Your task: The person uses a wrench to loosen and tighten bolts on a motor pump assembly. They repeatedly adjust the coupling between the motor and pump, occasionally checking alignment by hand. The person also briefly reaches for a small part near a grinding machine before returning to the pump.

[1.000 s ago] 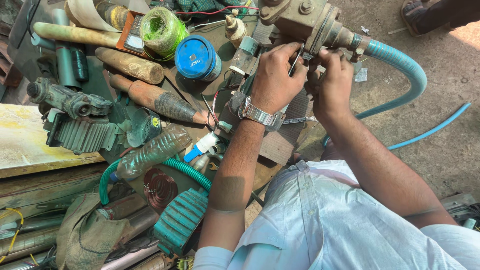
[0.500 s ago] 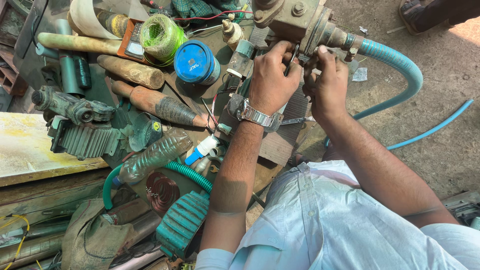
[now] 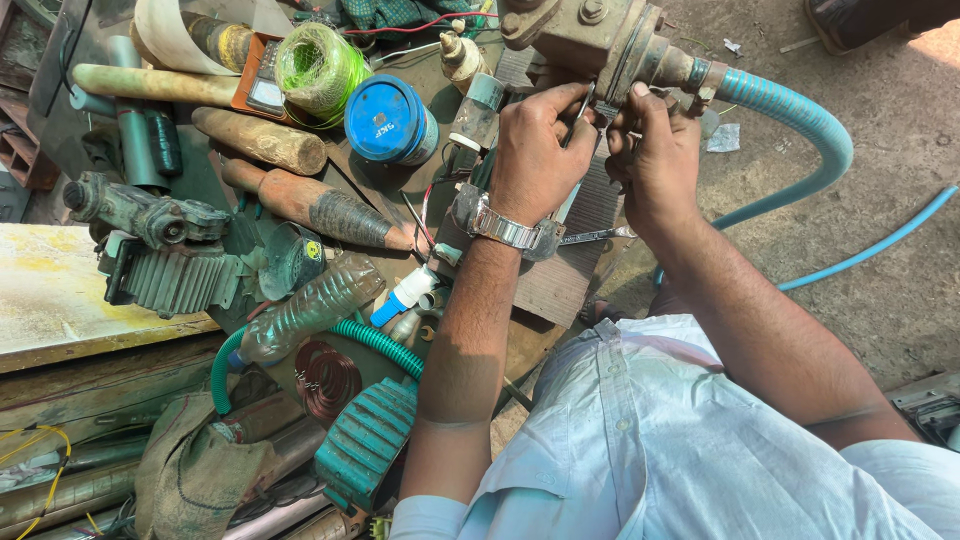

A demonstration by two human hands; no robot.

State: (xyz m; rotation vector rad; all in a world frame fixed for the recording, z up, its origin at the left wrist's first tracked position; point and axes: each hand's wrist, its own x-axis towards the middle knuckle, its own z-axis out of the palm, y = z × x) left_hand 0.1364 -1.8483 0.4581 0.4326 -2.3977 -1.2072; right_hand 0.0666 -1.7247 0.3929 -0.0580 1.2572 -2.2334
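My left hand (image 3: 535,155), with a metal watch on the wrist, grips a thin metal tool (image 3: 577,112) pressed against the underside of a rusty brown pump body (image 3: 590,35). My right hand (image 3: 655,150) is closed next to it, with thumb and fingers pinching at the same spot below the pump's outlet fitting (image 3: 690,72). What the right fingers pinch is hidden. A ribbed teal hose (image 3: 810,125) leaves that fitting and curves down to the right. A small spanner (image 3: 590,237) lies on the bench below my wrists.
On the cluttered bench to the left lie a blue tin (image 3: 390,120), a spool of green twine (image 3: 320,62), wooden-handled tools (image 3: 320,208), a plastic bottle (image 3: 310,310), a finned grey housing (image 3: 170,275) and a green hose (image 3: 375,340). A thin blue hose (image 3: 870,250) crosses the concrete floor at right.
Both hands stay at the pump's underside; the left hand has turned slightly with the tool. The view has shifted a little, so the pump sits higher in the frame.
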